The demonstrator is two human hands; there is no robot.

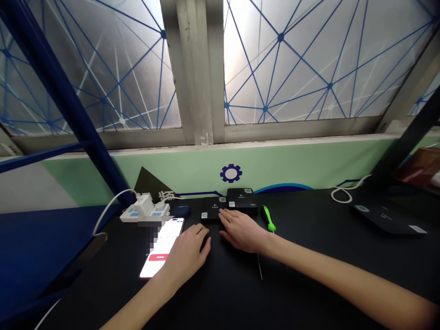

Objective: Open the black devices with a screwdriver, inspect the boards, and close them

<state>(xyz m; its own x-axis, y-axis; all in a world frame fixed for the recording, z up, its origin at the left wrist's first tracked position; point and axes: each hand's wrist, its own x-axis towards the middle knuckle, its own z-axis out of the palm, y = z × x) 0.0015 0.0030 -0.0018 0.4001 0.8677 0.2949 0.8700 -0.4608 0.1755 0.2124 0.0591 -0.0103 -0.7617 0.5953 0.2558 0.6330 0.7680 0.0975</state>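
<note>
Right wrist hides the upper end of a thin metal rod [260, 266]; forearm cuts off the shaft of the green screwdriver [268, 218]. Phone [156, 262] screen part pixelated; box print too small. Front black box [210, 211] sits near the desk [309, 288] back edge, beside the rear black box [240, 200]. Desk surface spans screwdriver to flat black device [388, 219]. Right hand [240, 230] palm down, fingers extended at front box's corner. Left hand [190, 245] loosely open, overlapping phone; contact unclear.
</note>
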